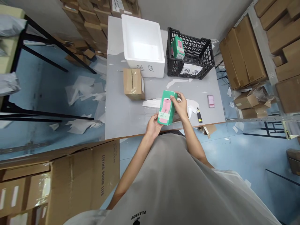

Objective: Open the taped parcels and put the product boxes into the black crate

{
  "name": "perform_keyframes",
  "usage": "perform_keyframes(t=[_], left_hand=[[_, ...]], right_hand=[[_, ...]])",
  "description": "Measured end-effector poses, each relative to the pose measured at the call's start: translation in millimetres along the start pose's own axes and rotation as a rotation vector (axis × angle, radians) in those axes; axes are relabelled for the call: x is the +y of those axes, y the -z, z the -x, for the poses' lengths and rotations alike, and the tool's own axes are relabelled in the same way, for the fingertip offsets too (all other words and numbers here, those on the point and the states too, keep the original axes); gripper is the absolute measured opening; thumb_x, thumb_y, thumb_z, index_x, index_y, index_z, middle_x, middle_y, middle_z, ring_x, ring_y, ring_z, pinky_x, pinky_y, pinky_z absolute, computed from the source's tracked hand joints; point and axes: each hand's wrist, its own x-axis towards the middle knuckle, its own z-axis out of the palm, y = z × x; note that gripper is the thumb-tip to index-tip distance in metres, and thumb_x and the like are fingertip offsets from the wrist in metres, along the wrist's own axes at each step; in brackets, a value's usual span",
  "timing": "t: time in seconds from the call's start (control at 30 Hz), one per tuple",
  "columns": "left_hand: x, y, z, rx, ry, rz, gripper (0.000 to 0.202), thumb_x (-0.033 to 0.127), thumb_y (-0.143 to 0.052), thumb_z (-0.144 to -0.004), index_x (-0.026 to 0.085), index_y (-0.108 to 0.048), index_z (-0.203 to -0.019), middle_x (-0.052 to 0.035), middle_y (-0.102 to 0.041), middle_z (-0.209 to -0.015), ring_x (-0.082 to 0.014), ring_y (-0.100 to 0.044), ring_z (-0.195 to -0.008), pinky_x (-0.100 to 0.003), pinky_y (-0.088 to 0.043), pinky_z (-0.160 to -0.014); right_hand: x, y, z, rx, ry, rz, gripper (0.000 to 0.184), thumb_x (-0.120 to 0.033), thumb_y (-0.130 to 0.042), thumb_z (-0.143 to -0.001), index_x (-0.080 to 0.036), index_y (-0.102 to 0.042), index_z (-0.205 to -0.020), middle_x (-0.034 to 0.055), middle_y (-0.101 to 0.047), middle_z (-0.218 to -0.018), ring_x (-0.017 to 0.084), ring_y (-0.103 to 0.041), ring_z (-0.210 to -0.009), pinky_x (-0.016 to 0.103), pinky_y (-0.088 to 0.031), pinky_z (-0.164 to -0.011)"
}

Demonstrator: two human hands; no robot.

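I hold a green product box (167, 107) with a pink picture on its front above the near edge of a grey table (117, 103). My left hand (153, 125) grips the box's lower near corner. My right hand (181, 104) is wrapped round its upper right side. A second green and pink box (178, 47) stands inside a black plastic crate (199, 59) at the far right of the table.
A white foam box (142, 43) and a small taped cardboard carton (133, 83) sit on the table. A utility knife (199, 115) and a pink item (211, 101) lie to the right. Cardboard boxes line shelves (264, 47) on the right and fill the lower left (58, 181). Paper scraps litter the blue floor.
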Motion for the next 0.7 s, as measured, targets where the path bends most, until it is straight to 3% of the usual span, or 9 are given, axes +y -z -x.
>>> perform_keyframes(t=[0.17, 0.7], left_hand=[[2, 3.8, -7, 0.008, 0.047, -0.002, 0.010, 0.018, -0.064, -0.100, 0.019, -0.074, -0.102, -0.0039, -0.083, -0.098, -0.0195, -0.076, -0.079, -0.031, -0.062, -0.072], [9, 22.8, 3, 0.017, -0.052, 0.070, 0.010, 0.017, -0.075, -0.090, 0.022, -0.070, -0.097, 0.0007, -0.080, -0.094, -0.0179, -0.075, -0.082, -0.030, -0.064, -0.078]], right_hand=[[-2, -4, -4, -0.007, 0.009, 0.043, 0.058, -0.070, -0.088, -0.094, -0.027, -0.078, -0.131, 0.0114, -0.085, -0.143, 0.032, -0.078, -0.139, 0.048, -0.068, -0.120], [6, -33, -14, -0.141, 0.041, 0.115, 0.064, -0.079, -0.081, -0.095, -0.027, -0.076, -0.132, 0.0113, -0.084, -0.143, 0.033, -0.076, -0.142, 0.046, -0.067, -0.114]])
